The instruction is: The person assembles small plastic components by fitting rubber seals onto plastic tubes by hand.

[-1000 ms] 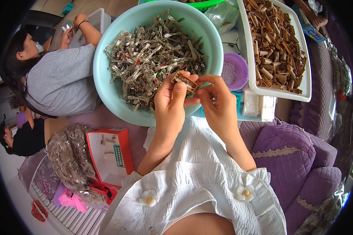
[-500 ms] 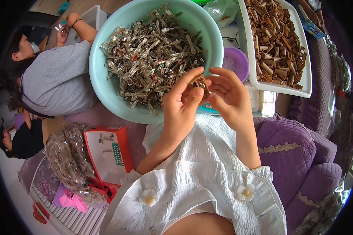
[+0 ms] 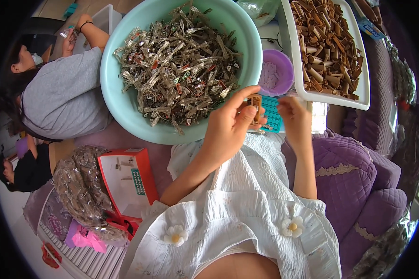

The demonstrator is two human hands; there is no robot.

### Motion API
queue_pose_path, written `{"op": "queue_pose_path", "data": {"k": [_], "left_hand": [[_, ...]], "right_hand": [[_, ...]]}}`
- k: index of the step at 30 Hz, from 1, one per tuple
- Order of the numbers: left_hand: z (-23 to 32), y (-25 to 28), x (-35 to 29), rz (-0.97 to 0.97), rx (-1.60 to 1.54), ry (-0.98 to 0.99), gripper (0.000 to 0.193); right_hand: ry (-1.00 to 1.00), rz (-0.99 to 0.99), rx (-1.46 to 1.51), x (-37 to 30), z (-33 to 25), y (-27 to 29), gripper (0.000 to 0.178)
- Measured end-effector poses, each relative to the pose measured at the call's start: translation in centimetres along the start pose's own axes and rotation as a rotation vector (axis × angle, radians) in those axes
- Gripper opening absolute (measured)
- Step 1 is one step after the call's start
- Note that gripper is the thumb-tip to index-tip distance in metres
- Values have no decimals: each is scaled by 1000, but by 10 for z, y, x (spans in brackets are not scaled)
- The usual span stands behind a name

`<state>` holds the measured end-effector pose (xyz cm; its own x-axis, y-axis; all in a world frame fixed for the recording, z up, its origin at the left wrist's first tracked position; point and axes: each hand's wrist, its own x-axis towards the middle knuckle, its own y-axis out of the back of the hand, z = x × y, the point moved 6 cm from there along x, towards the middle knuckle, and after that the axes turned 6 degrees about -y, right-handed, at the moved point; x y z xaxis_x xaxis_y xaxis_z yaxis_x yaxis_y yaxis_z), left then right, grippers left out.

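Note:
My left hand is closed on a small brown box-like piece, held upright between thumb and fingers, with something shiny inside it. To its right my right hand is curled with thumb and fingertips together, slightly blurred; what it pinches, if anything, is hidden. Between the hands lies a teal tray with rows of small holes and small round pieces along its near side. Beyond it stands a purple bowl holding small white pieces.
A large pale green basin full of clear-wrapped bundles stands ahead. At far right, a white bin holds curved brown pieces. An open red box and bagged bundles lie left. Two other people sit at left; purple quilted cushions lie right.
My hands have come apart: the right has drawn away rightward beside the teal tray. My left hand, still gripping the brown piece, has shifted slightly right, and the tray now shows.

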<state>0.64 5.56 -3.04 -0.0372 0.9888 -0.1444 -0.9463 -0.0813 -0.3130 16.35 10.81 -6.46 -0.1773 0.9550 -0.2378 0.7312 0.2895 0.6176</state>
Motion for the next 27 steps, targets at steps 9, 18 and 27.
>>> {"op": "queue_pose_path", "data": {"k": [9, 18, 27], "left_hand": [[2, 28, -6, -14, 162, -77, 31], [18, 40, -11, 35, 31, 14, 30], [17, 46, -13, 66, -176, 32, 32]], "right_hand": [[165, 137, -436, -14, 25, -48, 21], [187, 59, -475, -16, 29, -52, 17], [264, 129, -36, -17, -3, -28, 22]]}}
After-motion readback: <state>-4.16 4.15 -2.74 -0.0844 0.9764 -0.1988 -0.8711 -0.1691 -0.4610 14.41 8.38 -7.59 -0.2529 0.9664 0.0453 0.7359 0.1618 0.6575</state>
